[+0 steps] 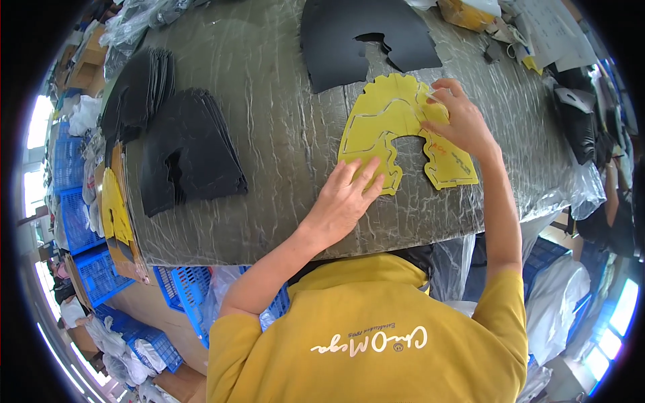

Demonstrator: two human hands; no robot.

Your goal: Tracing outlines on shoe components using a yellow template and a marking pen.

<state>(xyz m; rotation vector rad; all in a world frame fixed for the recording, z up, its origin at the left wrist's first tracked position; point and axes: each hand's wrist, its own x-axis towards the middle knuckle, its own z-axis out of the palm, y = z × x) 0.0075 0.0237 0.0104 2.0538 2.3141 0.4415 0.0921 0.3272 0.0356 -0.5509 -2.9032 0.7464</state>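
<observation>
A yellow arch-shaped template [383, 124] with slots cut along its outline lies flat in front of me. It bears some handwritten marks. My left hand [344, 205] rests on its lower left leg, fingers spread and flat. My right hand [463, 121] is over its upper right side, with the thumb and fingers curved apart on the surface; whether something small is under those fingertips cannot be made out. A dark edge shows along the template's inner cutout. Just beyond lies a black arch-shaped sheet [336, 50] of similar outline.
To the left lie two stacks of black cut sheets, a nearer stack [195, 148] and a farther stack [138, 87]. The table [282, 121] has a wrinkled plastic cover. Another yellow template [115, 205] stands past its left edge, near blue crates [101, 275]. Papers [554, 33] lie far right.
</observation>
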